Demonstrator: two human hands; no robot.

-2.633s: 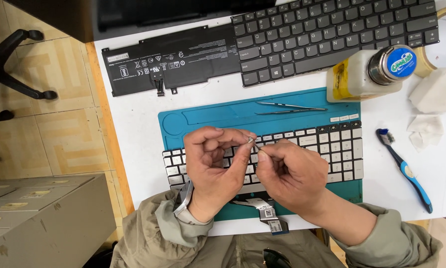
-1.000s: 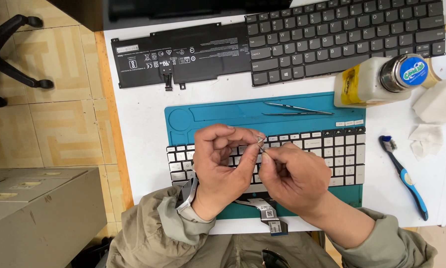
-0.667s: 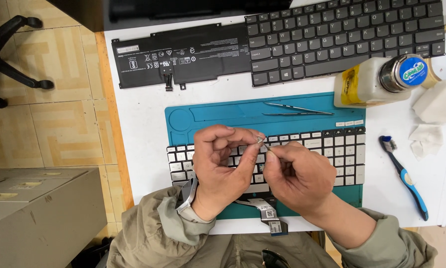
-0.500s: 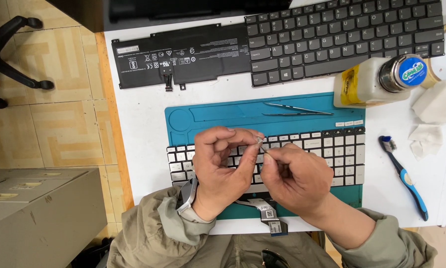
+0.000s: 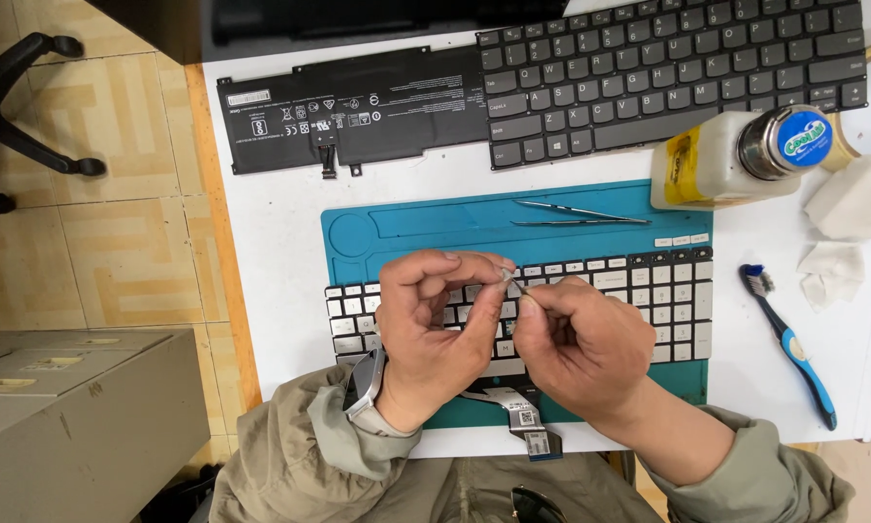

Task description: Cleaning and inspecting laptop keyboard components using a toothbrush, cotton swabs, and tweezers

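White tabletop, blue mat near front edge | left hand and right hand pinch small clear piece over silver keyboard | tweezers on mat behind.

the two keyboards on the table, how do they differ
The white keyboard has pale keys; the black keyboard has dark ones. The white keyboard lies on the teal mat close to the person, partly covered by the left hand and right hand; the black keyboard sits further away on the bare white table, uncovered. A ribbon cable shows below the white keyboard; none shows on the black one. Both are bare laptop keyboards lying face up.
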